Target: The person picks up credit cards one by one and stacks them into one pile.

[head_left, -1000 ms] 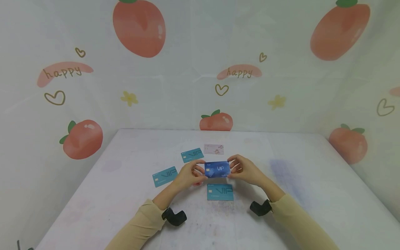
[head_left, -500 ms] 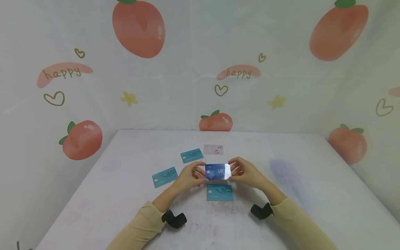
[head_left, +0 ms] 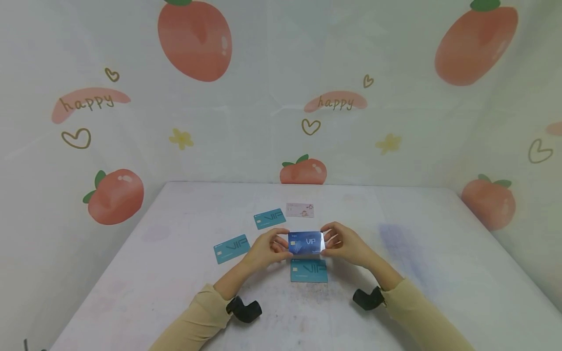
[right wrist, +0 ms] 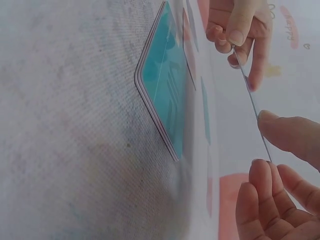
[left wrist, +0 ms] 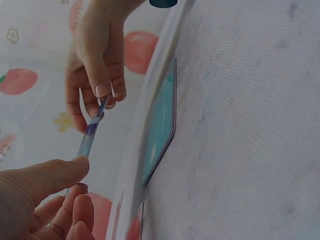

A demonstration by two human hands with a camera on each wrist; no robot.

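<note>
A blue VIP card is held up in front of me between both hands, its printed face toward the head camera. My left hand pinches its left short edge with thumb and fingertips. Its right short edge is pinched the same way by my right hand. Seen from the wrist views, the card is a thin tilted strip, clear of the table. Just below it in the head view lies a teal VIP card stack, whose layered edges show in the right wrist view. A reddish card lies near my left hand, mostly hidden in the head view.
Two other teal VIP cards lie flat to the left, one nearer and one farther back. A pale pink card lies behind the held card. The white table meets a printed cloth backdrop.
Both hands have lowered the blue card slightly toward the teal stack. Its tilt has shifted: a bright glare showed on its right side half a second ago and is now weaker.
</note>
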